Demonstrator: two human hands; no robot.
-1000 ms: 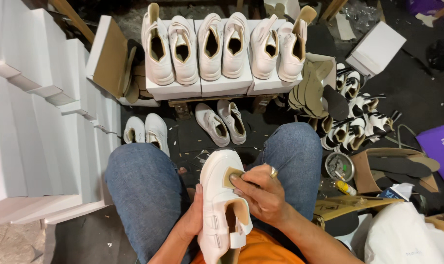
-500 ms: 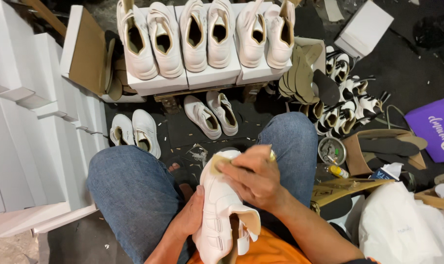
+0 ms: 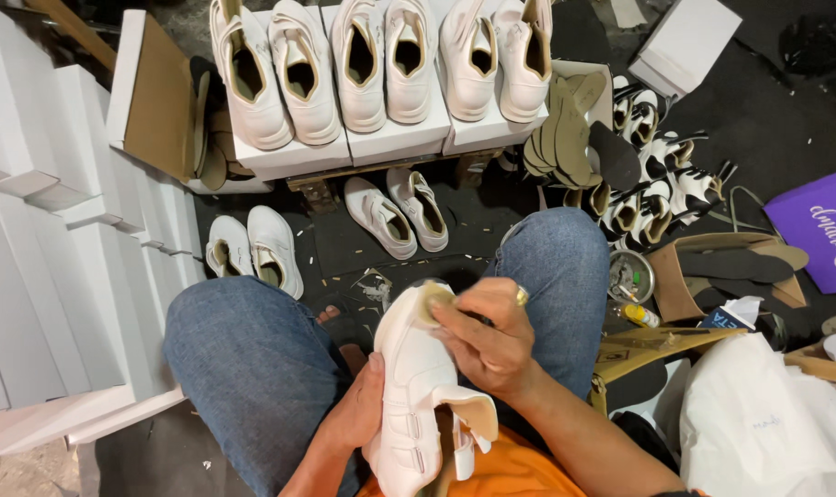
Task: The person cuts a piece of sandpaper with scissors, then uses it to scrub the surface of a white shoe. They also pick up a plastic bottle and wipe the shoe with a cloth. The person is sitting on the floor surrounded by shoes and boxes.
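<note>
The left hand (image 3: 358, 419) wraps round a white strap shoe (image 3: 416, 387) on the lap, while the right hand (image 3: 487, 336) pinches a small tan pad (image 3: 433, 299) on its toe, rubbing it, so small, soft rubs look best.
</note>
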